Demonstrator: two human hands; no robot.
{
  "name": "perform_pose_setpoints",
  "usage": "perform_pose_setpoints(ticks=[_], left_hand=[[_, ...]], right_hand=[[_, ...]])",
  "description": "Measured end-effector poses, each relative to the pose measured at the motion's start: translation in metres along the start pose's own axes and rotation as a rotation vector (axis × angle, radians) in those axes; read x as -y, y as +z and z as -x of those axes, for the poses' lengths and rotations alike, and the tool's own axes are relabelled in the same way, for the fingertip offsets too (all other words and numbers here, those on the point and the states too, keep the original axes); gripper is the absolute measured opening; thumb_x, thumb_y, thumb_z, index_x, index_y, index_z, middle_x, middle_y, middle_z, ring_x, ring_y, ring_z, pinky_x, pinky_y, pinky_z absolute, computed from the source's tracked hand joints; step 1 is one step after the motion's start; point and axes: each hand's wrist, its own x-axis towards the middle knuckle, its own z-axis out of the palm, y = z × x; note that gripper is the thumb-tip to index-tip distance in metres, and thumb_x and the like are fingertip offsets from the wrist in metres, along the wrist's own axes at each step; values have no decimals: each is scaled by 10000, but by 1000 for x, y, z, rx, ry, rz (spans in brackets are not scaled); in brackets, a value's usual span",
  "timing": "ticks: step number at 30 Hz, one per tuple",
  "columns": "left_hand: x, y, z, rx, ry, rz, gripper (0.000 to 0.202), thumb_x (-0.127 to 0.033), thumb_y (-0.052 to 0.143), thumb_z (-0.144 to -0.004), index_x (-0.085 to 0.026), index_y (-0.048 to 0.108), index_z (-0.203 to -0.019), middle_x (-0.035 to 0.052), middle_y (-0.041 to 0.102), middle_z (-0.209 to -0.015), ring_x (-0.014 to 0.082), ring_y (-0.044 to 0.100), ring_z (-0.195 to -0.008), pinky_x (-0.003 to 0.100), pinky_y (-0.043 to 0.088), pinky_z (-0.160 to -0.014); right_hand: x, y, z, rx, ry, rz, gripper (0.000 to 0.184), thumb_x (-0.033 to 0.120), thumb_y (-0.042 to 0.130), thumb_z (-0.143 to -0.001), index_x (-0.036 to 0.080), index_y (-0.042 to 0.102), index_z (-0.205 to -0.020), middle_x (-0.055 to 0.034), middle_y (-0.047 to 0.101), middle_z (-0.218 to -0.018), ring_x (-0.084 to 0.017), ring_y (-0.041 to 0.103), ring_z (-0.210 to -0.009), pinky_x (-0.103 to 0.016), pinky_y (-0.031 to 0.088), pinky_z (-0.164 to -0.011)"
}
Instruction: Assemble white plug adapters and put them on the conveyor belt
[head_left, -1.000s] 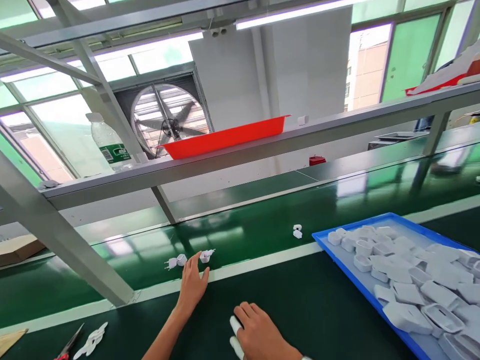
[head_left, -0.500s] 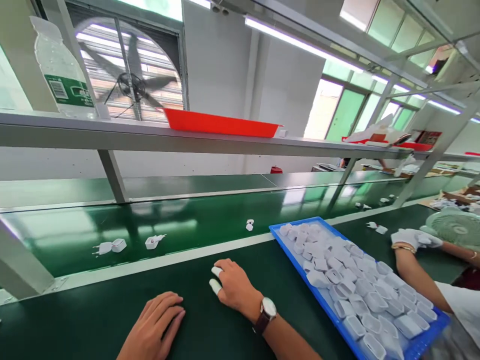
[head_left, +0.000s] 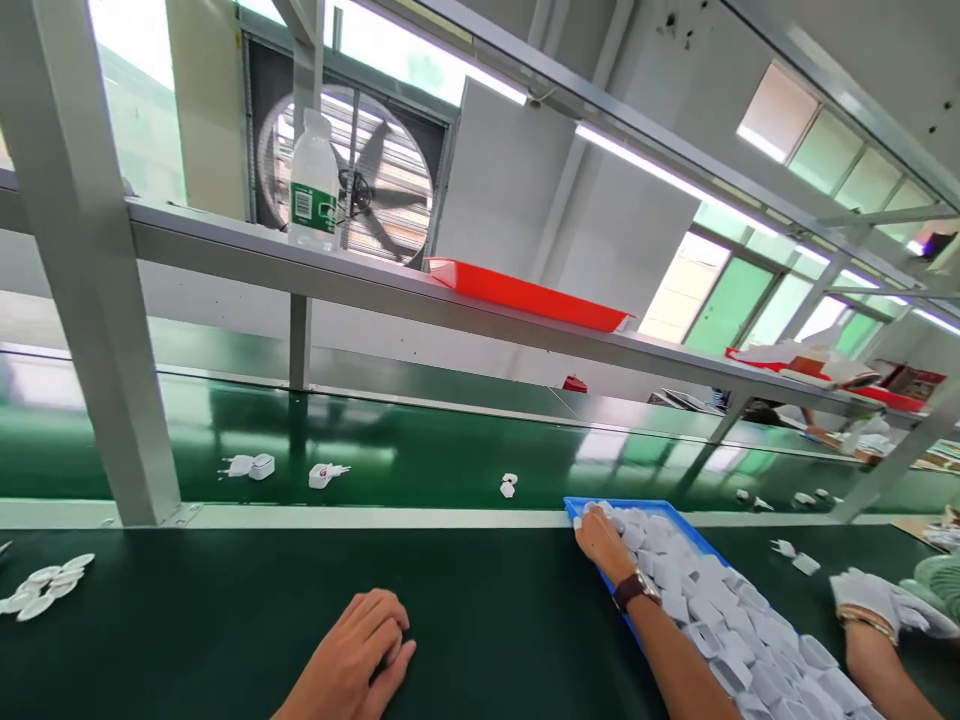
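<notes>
My left hand point(head_left: 364, 645) rests on the dark green table with its fingers loosely bent and the thumb apart; nothing shows in it. At the far left corner of a blue tray point(head_left: 568, 507), my right hand point(head_left: 604, 545) reaches down among white plastic housings point(head_left: 694, 580). Its fingertips are mostly hidden there, so whether they grip a housing cannot be made out. A watch point(head_left: 637, 588) with a dark strap is on my right wrist. The housings, small and hollow, fill the tray in a loose heap.
White plug pieces point(head_left: 251, 466) lie on the green belt point(head_left: 427, 450) beyond the table's pale edge strip. Flat white oval parts point(head_left: 49, 585) are piled at left. A metal post point(head_left: 112, 300) rises there. A co-worker's gloved hand point(head_left: 874, 600) is at right. Overhead, a shelf holds a bottle point(head_left: 313, 190) and red tray point(head_left: 532, 295).
My right hand has moved from the table to the right, onto the tray's far corner. The left hand has stayed on the table. The view has turned left, bringing in the oval parts.
</notes>
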Motion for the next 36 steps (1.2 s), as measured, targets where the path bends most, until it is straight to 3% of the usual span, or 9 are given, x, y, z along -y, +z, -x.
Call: perform_pose_setpoints(ticks=[4, 8, 14, 16, 20, 26, 29, 32, 36], left_hand=[[6, 11, 9, 58, -95, -43, 261, -308, 571, -991, -287, 664, -1234, 57, 749, -1100, 242, 730, -1000, 389, 604, -920], [12, 23, 17, 65, -231, -58, 561, -325, 604, -956, -313, 464, -1499, 92, 684, -1317, 291, 687, -1160, 447, 595, -978], [20, 23, 17, -21, -367, 93, 497, -175, 549, -930, -307, 551, -1409, 58, 704, -1257, 251, 676, -1148, 403, 577, -999], [19, 20, 14, 5, -416, 147, 400, -154, 556, -910, -297, 637, -1274, 48, 719, -1171, 243, 679, -1081, 394, 574, -967], [12, 14, 5, 136, -525, 185, 272, -227, 697, -825, -266, 689, -1094, 52, 704, -1092, 266, 637, -1017, 416, 533, -912], [8, 12, 0, 272, -541, 209, 458, -439, 860, -693, -229, 701, -1067, 74, 686, -1151, 317, 590, -1097, 490, 471, -988], [17, 14, 6, 178, -507, 214, 531, -580, 714, -835, -249, 658, -1246, 106, 665, -1265, 334, 598, -1166, 523, 491, -1020], [27, 17, 11, -23, -479, 162, 429, -461, 552, -979, -288, 577, -1371, 101, 629, -1367, 316, 601, -1241, 528, 507, -1056], [28, 13, 10, -243, -468, 209, 593, -288, 620, -927, -292, 427, -1488, 106, 516, -1497, 295, 589, -1281, 489, 534, -1058]], right_hand=[[41, 0, 18, -31, -226, -128, 283, 68, 511, -950, 97, 692, -1166, -204, 608, -1352, -326, 534, -1336, -532, 397, -1158], [118, -4, 68, 73, -598, -325, 336, 186, 523, -981, 227, 648, -1290, -71, 626, -1380, -208, 593, -1291, -335, 449, -1147], [189, -19, 112, 312, -1000, -770, 394, 131, 541, -933, 278, 665, -1277, -33, 647, -1349, -186, 620, -1246, -299, 465, -1111], [187, -12, 95, 247, -930, -770, 381, 151, 524, -937, 279, 671, -1265, -32, 631, -1374, -177, 618, -1244, -291, 466, -1103], [169, 22, 30, 21, -471, -626, 378, 224, 511, -925, 219, 676, -1265, -100, 608, -1388, -256, 561, -1308, -418, 379, -1181], [161, 53, -38, -30, -276, -622, 475, 165, 530, -798, 141, 684, -1246, -179, 606, -1373, -326, 608, -1205, -498, 431, -1097], [173, 54, -46, -20, -293, -737, 423, 254, 529, -831, 132, 710, -1193, -163, 707, -1140, -299, 676, -1012, -485, 516, -987], [190, 50, -35, 28, -339, -912, 472, 408, 528, -890, 157, 675, -1262, -116, 727, -1006, -243, 685, -771, -444, 604, -775], [207, 40, 12, 163, -429, -1169, 536, 537, 501, -956, 196, 607, -1355, -108, 727, -1074, -202, 697, -699, -379, 619, -628]])
